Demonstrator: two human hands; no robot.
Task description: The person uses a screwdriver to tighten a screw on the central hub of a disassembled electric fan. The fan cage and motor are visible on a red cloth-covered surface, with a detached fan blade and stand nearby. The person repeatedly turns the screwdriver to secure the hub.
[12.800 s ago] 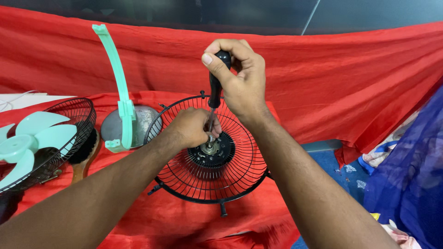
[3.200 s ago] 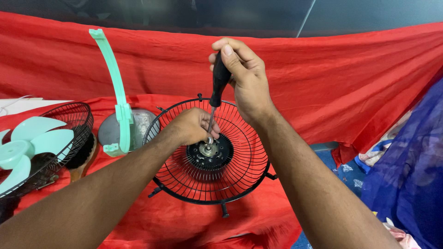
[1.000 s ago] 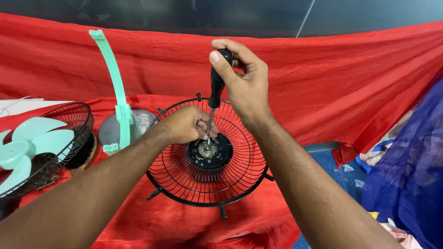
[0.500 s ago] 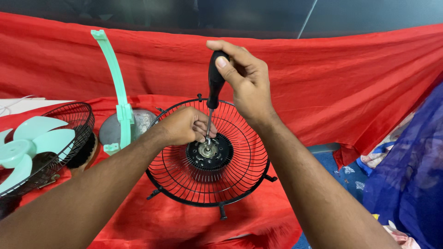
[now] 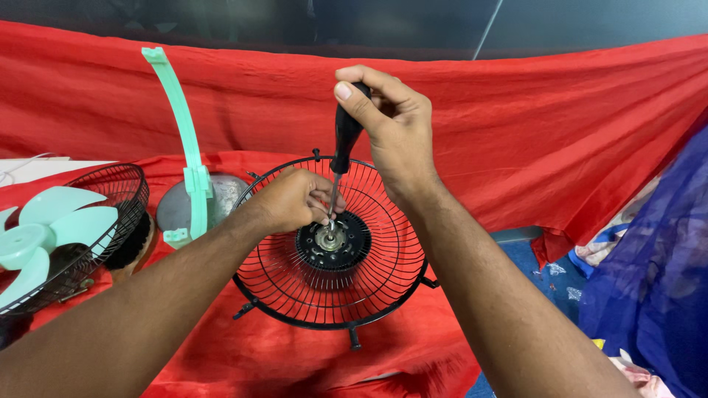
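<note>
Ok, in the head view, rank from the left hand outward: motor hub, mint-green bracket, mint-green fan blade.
1. Motor hub, just right of the left hand, at the black grille's centre.
2. Mint-green bracket, upright, to its left.
3. Mint-green fan blade, far left.

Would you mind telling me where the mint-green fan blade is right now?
The mint-green fan blade sits at the far left of the head view, inside a black wire guard, left of the upright green bracket.
</note>
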